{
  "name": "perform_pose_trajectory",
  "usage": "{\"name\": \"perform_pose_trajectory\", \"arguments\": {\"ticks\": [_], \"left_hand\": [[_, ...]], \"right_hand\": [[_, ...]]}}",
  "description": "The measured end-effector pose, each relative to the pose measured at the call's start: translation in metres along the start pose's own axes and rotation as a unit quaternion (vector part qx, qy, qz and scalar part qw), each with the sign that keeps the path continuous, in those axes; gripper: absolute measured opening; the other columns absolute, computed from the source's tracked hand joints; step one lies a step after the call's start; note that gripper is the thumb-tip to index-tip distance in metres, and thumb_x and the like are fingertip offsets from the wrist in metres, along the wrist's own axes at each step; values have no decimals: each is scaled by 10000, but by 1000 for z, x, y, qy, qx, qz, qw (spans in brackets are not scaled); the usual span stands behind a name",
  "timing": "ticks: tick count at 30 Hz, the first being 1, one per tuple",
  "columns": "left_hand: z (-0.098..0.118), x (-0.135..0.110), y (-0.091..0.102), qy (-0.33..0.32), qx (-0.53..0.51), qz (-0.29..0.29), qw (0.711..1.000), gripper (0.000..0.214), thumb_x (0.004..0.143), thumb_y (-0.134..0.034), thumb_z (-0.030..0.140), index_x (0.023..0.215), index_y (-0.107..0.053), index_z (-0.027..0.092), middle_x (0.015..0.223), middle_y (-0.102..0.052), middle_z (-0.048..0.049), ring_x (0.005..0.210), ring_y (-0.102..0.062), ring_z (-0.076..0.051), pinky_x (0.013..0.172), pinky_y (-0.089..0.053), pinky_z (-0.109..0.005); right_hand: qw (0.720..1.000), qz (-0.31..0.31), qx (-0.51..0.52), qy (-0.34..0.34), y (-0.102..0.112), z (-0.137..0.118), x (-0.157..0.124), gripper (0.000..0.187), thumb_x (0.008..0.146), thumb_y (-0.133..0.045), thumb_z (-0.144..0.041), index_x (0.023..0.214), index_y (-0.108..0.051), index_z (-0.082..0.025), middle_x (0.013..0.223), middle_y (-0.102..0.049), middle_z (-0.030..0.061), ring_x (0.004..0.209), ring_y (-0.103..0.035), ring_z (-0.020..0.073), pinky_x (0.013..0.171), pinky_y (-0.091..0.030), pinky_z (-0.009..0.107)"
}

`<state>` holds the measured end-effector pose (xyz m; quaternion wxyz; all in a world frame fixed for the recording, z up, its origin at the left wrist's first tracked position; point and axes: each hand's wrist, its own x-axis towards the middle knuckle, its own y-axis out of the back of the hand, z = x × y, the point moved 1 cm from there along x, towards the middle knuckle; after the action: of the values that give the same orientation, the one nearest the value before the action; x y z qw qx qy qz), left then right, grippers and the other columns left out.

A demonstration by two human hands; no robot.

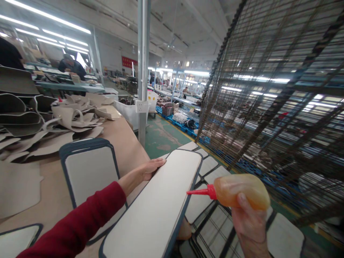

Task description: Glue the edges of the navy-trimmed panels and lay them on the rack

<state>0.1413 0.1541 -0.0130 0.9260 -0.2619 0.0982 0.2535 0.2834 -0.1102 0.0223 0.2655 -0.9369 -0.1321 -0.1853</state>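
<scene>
My left hand (152, 167), in a dark red sleeve, lies along the left edge of a long white panel with a dark blue border (156, 208), fingers stretched against it and holding it up, tilted. My right hand (248, 224) grips a soft amber squeeze bottle (242, 190) with a red nozzle that points left at the panel's right edge. A second white panel with a blue border (90, 170) lies flat on the tan worktable (123, 136) to the left.
Heaps of beige cut pieces (67, 118) cover the table's far left. A tall wire drying rack (274, 93) rises on the right; several white panels (212, 166) lie on its lower shelf. A steel post (143, 71) stands ahead. A person (71, 66) works far back.
</scene>
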Motion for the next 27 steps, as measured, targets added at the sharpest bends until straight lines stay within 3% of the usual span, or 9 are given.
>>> {"name": "perform_pose_trajectory", "arguments": {"ticks": [5, 18, 27], "left_hand": [[3, 4, -4, -10, -1, 5, 1000, 182, 801, -703, 256, 793, -549, 159, 659, -669, -20, 549, -638, -139, 550, -539, -252], [16, 13, -13, -13, 16, -5, 1000, 109, 821, -674, 212, 860, -604, 140, 717, -692, -44, 575, -632, -155, 574, -546, -283], [15, 29, -14, -20, 21, 21, 999, 123, 822, -674, 232, 851, -588, 149, 727, -688, -40, 609, -641, -163, 612, -544, -290]], "right_hand": [[1000, -10, -9, 13, 4, -1, -3, 396, 566, -848, -331, 912, -690, -219, 836, -675, -5, 744, -610, 163, 688, -529, 283], [999, -9, -30, 39, 11, -8, -8, 278, 559, -847, -352, 735, -680, -216, 662, -650, -8, 654, -606, 158, 632, -515, 259], [999, -10, -41, 24, 22, -4, -11, 307, 579, -832, -317, 834, -692, -218, 712, -677, 5, 734, -650, 191, 678, -534, 280]]}}
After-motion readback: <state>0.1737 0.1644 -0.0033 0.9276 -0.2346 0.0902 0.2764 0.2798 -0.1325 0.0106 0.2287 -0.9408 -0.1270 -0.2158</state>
